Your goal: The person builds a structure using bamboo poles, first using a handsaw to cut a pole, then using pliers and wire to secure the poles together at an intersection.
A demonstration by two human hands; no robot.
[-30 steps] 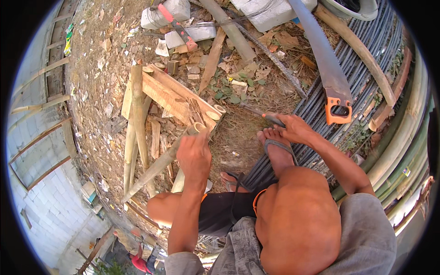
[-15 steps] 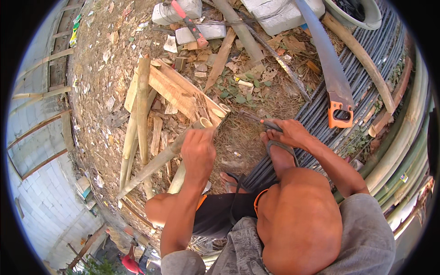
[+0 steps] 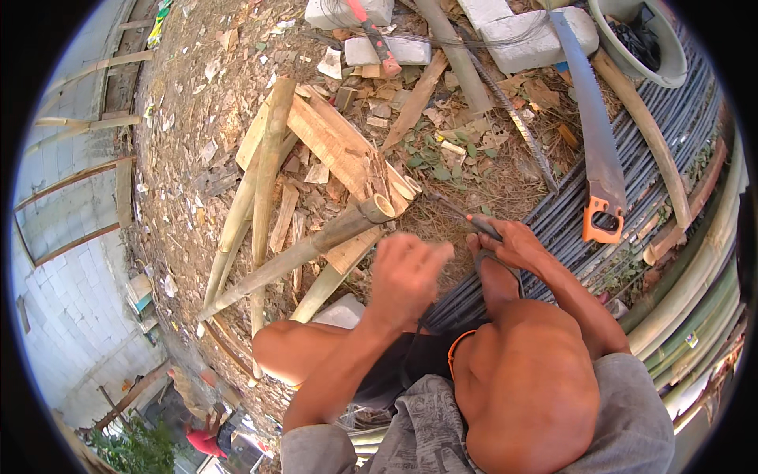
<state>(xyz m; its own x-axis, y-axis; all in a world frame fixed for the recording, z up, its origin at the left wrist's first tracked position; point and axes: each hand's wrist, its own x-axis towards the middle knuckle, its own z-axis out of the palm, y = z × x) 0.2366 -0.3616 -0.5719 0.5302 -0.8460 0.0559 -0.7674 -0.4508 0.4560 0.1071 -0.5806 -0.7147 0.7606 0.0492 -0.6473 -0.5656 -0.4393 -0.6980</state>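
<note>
My right hand is closed round the dark handle of a slim metal tool with an orange band; its thin end points up and left, toward the bamboo. My left hand hangs in front of my body, smeared by motion, so its fingers do not show clearly. Just beyond it is a cut bamboo pole, its hollow end raised toward the middle. That pole lies across other bamboo pieces and rough wooden boards.
A handsaw with an orange handle lies across steel bars at right. Beyond are pale blocks, a hammer-like tool with a red handle and a grey bucket. Thick bamboo lines the right. Another person is at lower left.
My left hand has come away from the bamboo's hollow end, moving right and toward me. My right hand keeps its hold on the tool. The whole view has shifted slightly.
</note>
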